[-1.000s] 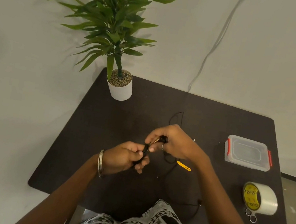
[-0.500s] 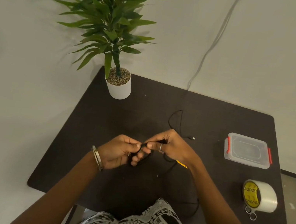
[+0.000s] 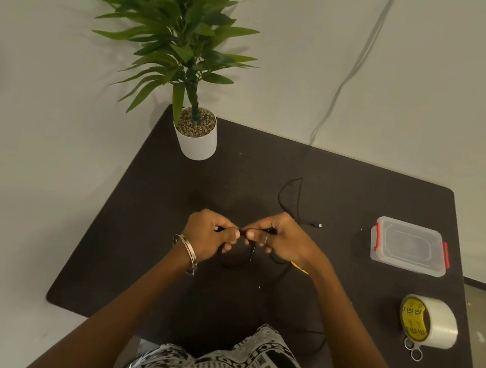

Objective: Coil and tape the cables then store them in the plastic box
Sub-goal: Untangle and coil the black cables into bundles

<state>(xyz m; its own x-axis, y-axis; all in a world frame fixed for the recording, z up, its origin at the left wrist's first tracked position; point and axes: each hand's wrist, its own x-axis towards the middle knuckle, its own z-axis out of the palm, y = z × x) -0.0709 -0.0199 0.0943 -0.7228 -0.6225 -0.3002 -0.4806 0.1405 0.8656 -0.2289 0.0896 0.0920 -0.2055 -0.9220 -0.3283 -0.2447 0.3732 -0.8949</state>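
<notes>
Nearest the body, a slack run of the black cable (image 3: pixel 276 279) trails across the dark table (image 3: pixel 138 231) below the wrists and loops toward the printed shirt. Up at the hands: the left hand (image 3: pixel 206 237), bangle (image 3: pixel 187 253) on its wrist, is curled closed around the cable, thumb and fingers pinching it. Fingertip to fingertip with it, the right hand (image 3: pixel 281 242) pinches the same cable, fingers folded in, a ring on one finger. A loop of cable hangs just under both hands. A yellow tag (image 3: pixel 300 268) peeks out beside the right wrist. Off to the right of the right hand lies the tape roll (image 3: pixel 433 322), scissors (image 3: pixel 414 349) touching its near side. Farther right and beyond, the plastic box (image 3: pixel 408 249), lid on, red clips. Just past the right hand, the cable's plug end rests on the table. Far beyond the left hand, a potted plant (image 3: pixel 196 136).
</notes>
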